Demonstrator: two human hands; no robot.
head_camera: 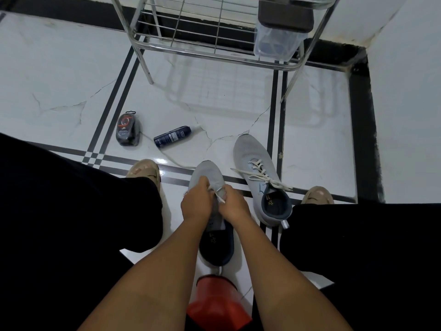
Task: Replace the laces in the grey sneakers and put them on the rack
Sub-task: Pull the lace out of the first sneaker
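Lacing step, by my reading: both the left hand and the right hand pinch the white lace over the near grey sneaker; next, thread its eyelets

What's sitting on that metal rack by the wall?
On the rack, at its right end, stands a clear plastic container with a dark block on top. Its contents are too blurred to tell.
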